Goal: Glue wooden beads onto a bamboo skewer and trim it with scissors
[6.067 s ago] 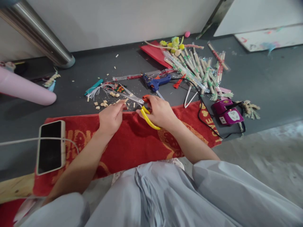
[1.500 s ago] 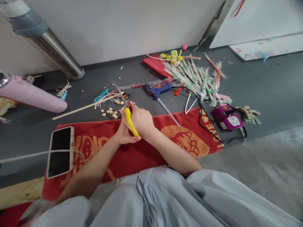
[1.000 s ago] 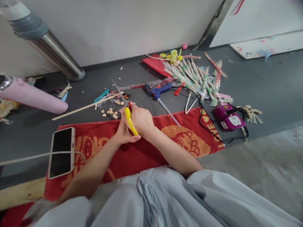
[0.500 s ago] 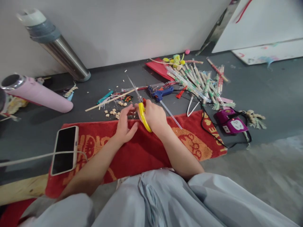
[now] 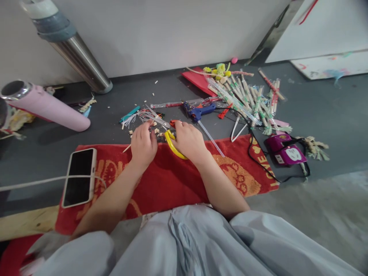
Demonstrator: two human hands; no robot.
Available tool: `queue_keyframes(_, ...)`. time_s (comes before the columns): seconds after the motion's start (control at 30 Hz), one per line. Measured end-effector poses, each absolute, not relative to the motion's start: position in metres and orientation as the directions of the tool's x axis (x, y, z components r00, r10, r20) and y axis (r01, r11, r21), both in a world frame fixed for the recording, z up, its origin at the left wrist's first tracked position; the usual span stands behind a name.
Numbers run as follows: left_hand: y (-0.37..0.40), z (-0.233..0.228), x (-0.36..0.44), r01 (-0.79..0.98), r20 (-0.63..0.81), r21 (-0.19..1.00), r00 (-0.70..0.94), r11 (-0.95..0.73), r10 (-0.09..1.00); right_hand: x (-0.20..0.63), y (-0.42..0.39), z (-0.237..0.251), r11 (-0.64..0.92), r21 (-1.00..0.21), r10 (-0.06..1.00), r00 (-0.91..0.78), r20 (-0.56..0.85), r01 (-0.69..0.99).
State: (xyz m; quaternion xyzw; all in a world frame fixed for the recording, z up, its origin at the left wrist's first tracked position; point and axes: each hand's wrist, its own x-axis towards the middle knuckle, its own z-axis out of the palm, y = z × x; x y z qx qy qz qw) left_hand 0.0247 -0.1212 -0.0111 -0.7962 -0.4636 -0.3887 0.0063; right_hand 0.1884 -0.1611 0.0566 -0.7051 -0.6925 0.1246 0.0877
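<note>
My right hand [image 5: 189, 142] is closed around the yellow handles of a pair of scissors [image 5: 175, 147]. The metal blades point up and left, passing close by the fingertips of my left hand [image 5: 143, 145]. Those fingers are curled around a thin wooden stick [image 5: 126, 148]; only its short end shows at the left of the hand, and the rest is hidden. A small red-orange piece [image 5: 173, 122] lies at the tips of my right fingers; I cannot tell whether they touch it. Pale crumbs [image 5: 156, 131] are scattered on the grey surface between the hands.
Under my arms lies a red towel [image 5: 172, 180] with a phone [image 5: 79, 178] on its left. A blue glue gun [image 5: 201, 111], wrapped sticks [image 5: 247, 96] and a purple power socket [image 5: 284, 149] are to the right. Bottles [image 5: 51, 107] stand left; white strands [image 5: 138, 117] lie ahead.
My left hand has moved left and down, its fingers closing on the wooden stick, which has left its place across the white strands. The scissors have tipped further left.
</note>
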Motion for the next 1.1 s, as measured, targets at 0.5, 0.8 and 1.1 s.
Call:
queue_keyframes(0.5, -0.118, -0.001, 0.014, 0.679, 0.695, 0.430, 0.172, -0.595, 0.698, 0.193, -0.163, 0.054, 0.099, -0.332, 0.995, -0.083, 0.064, 0.938)
queue_keyframes(0.8, -0.122, 0.005, 0.015, 0.695, 0.702, 0.388, 0.202, -0.605, 0.683, 0.196, -0.163, 0.053, 0.134, -0.334, 0.989, -0.105, 0.101, 0.933)
queue_keyframes(1.1, -0.121, 0.004, 0.015, 0.711, 0.705, 0.343, 0.238, -0.614, 0.669, 0.195, -0.164, 0.052, 0.126, -0.355, 0.991, -0.103, 0.083, 0.926)
